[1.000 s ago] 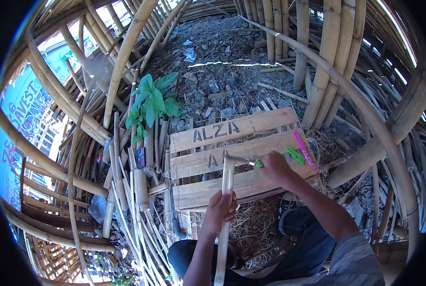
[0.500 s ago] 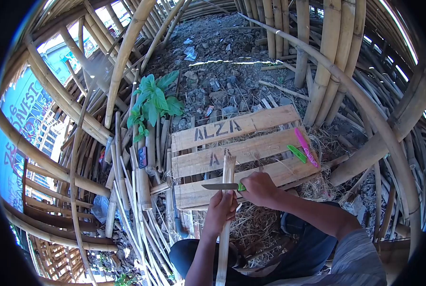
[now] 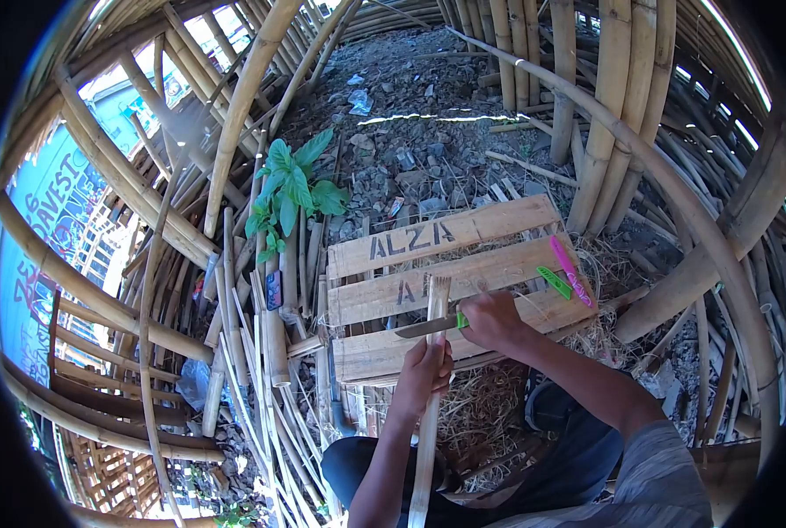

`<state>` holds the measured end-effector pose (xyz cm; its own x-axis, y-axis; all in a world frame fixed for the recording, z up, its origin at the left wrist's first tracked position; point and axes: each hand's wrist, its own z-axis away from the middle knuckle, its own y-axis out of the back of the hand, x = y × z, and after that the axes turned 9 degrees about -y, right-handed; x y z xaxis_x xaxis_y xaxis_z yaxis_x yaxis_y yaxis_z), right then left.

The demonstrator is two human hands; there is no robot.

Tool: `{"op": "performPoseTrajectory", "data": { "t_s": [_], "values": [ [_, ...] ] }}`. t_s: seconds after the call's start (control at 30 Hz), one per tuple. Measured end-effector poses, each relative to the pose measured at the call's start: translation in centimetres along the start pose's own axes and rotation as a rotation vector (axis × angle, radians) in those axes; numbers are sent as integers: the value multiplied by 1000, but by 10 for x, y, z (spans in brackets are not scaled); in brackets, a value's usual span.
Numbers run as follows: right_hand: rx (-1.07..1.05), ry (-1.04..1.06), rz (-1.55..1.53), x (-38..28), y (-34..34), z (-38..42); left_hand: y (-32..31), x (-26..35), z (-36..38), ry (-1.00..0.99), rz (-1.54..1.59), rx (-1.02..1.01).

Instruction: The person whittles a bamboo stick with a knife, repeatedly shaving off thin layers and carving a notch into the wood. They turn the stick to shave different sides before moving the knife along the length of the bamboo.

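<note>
My left hand (image 3: 424, 368) is wrapped round a split bamboo strip (image 3: 438, 304), which stands nearly upright with its frayed top over the wooden crate (image 3: 375, 356). In my right hand (image 3: 493, 320) is a knife (image 3: 428, 327) with a green handle. Its blade points left and lies across the strip, just above my left fingers. On the crate's right end rest a green knife sheath or cover (image 3: 555, 282) and a pink object (image 3: 570, 268) whose kind I cannot make out. The lower end of the strip runs down between my legs.
Long thin bamboo strips (image 3: 265, 440) lie to the left of the crate. A phone-like object (image 3: 274, 289) rests on bamboo there, below a leafy plant (image 3: 292, 189). Thick bamboo poles (image 3: 621, 114) stand at the right. Straw (image 3: 489, 422) covers the ground before me.
The knife has moved up along the strip and its blade tilts more, tip lower. The view has shifted slightly, so the crate appears a little further right.
</note>
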<state>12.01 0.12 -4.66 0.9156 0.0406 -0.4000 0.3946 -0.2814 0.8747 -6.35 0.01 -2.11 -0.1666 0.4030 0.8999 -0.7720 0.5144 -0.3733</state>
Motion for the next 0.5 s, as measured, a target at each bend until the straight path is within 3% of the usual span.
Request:
{"op": "performPoseTrajectory", "data": {
  "t_s": [0.13,0.2,0.23,0.27,0.3,0.33,0.37,0.43,0.5],
  "values": [
    [48,-16,68,9,-1,-7,-8,2,-4,-50,-29,17],
    [80,-704,80,76,-16,-40,-17,2,17,31,11,-46],
    [229,-905,-114,95,29,-45,-22,-2,32,123,54,-110],
    [315,-829,130,136,42,-44,-28,-14,42,140,30,-150],
    [378,-863,23,154,51,-38,-29,-21,44,151,-3,-195],
    [471,-695,51,165,48,-29,-25,-17,39,129,-14,-207],
    [475,-674,65,165,42,-28,-25,-17,36,187,103,-253],
    [326,-560,-140,146,33,-16,-18,-21,31,291,274,-305],
    [108,-590,-191,89,50,-14,-12,-20,23,245,352,-260]
  ]
}}
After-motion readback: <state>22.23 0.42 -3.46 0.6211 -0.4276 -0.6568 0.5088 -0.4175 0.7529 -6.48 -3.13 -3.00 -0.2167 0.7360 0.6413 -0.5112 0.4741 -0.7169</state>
